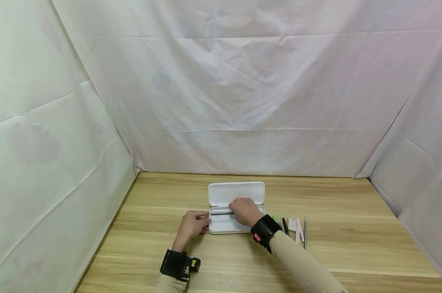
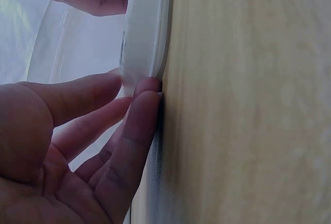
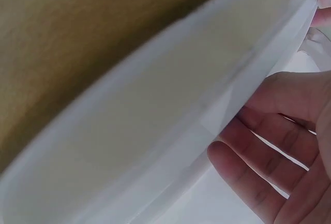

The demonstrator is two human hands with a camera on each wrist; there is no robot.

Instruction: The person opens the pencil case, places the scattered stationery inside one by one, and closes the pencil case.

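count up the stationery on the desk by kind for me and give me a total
Pencil case, white, open: 1
Dark pen in the case: 1
Pens or pencils laid out right of the case: about 5, too small to be sure
Pale eraser-like block: 1
Total: about 8

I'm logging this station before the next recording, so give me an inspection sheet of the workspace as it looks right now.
Surface: wooden table, light grain.
Job's things: white pencil case lying open, lid propped up at the back; a dark pen lies in its tray.
Clutter: a row of pens and pencils on the table right of the case.
Grippers: left hand touches the case's left end with straight fingers; right hand rests over the tray at the pen, its grip hidden.
Cables: nothing seen.
Surroundings: white cloth backdrop on three sides; black wrist straps on both arms.
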